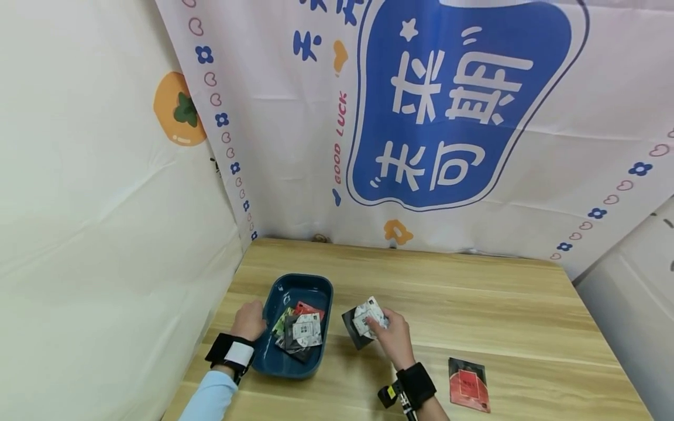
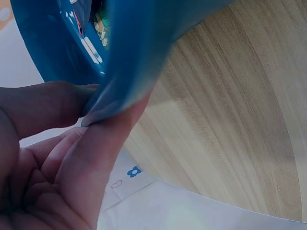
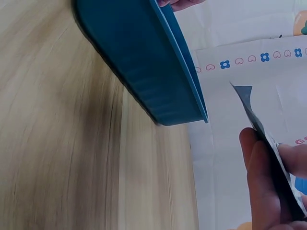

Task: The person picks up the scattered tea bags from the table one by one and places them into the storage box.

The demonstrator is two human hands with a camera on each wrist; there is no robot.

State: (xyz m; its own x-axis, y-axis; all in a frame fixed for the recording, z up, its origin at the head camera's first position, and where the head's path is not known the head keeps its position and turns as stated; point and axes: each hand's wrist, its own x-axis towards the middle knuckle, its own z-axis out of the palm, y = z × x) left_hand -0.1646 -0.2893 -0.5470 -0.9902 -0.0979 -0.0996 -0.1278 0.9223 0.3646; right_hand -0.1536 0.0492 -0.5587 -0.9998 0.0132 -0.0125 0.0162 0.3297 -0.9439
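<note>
Wrist view alone shows fingers (image 2: pixel 103 136) pinching tray (image 2: pixel 129 57) rim.

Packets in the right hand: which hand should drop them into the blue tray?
Right. The right hand already pinches the packets just beside the blue tray. The left hand grips the tray's near-left rim, probably steadying it.

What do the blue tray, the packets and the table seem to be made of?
Tray: likely plastic, smooth with a slight gloss; the left hand holds its thin rim.
Packets: the one gripped by the right hand looks like thin printed foil or plastic film, flat and slightly crinkled.
Table: pale wood grain, matte; possibly laminate.
</note>
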